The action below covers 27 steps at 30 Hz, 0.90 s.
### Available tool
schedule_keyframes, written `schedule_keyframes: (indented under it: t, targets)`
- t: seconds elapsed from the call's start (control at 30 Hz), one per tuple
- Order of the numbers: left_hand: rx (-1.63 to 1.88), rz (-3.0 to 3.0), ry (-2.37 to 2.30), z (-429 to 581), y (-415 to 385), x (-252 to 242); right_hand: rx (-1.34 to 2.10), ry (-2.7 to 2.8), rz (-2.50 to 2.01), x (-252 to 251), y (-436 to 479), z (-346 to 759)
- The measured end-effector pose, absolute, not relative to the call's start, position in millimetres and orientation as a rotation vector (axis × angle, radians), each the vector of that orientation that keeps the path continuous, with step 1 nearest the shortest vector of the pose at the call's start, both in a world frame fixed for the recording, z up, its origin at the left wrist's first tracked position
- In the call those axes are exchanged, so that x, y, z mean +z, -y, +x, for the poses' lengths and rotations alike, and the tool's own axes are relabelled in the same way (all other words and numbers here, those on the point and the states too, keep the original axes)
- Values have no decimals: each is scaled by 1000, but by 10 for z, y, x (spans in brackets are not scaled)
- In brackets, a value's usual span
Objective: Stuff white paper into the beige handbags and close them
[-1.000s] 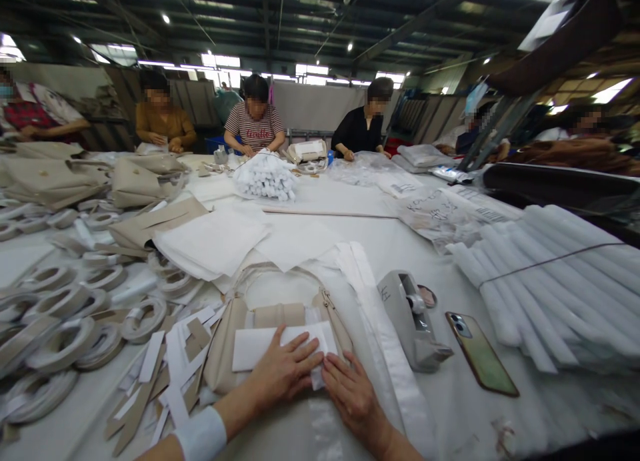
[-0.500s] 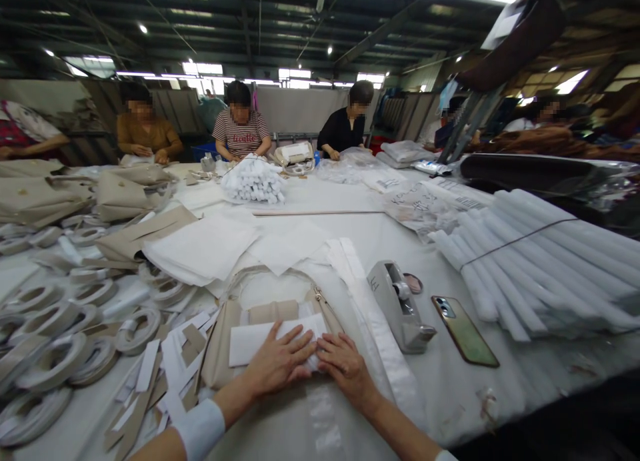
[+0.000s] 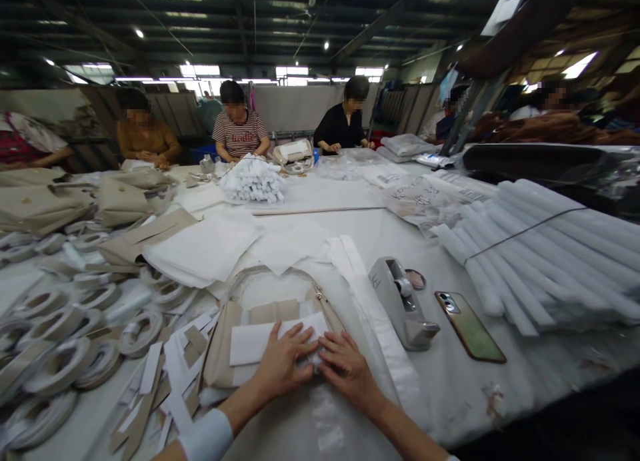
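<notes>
Head view: I saw the left hand (image 3: pixel 281 360), fingers spread, on a white rectangular sheet (image 3: pixel 245 346) atop a beige leather-look handbag (image 3: pixel 219 362); right hand (image 3: pixel 351 369), fingers half-bent, at the sheet's right end, its grip indeterminable.

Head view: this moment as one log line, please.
Left hand: spread on flat white rectangular sheet; Right hand: at sheet's right end; Under sheet: beige smooth handbag; Right of bag: grey plastic tape dispenser, green-backed phone

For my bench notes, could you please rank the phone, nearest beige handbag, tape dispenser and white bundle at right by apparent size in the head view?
1. White bundle
2. Beige handbag, partly covered
3. Tape dispenser
4. Phone
</notes>
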<state>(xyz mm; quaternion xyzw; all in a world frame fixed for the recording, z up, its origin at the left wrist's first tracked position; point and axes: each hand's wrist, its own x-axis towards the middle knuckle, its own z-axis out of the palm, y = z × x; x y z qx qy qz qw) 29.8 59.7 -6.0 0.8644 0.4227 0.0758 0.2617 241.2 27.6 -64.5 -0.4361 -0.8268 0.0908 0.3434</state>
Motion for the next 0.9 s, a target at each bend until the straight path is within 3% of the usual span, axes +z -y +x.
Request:
schedule_keyframes:
  t: [0.37, 0.6, 0.9]
  targets:
    - [368, 2527, -1136, 311, -546, -196, 135, 2126, -1100, -768, -304, 2375]
    - [407, 2687, -1124, 265, -526, -275, 171, 2179, -1160, -556, 14, 2537]
    - [428, 2732, -1127, 251, -515, -303, 797, 2426, -1387, -380, 642, 2553]
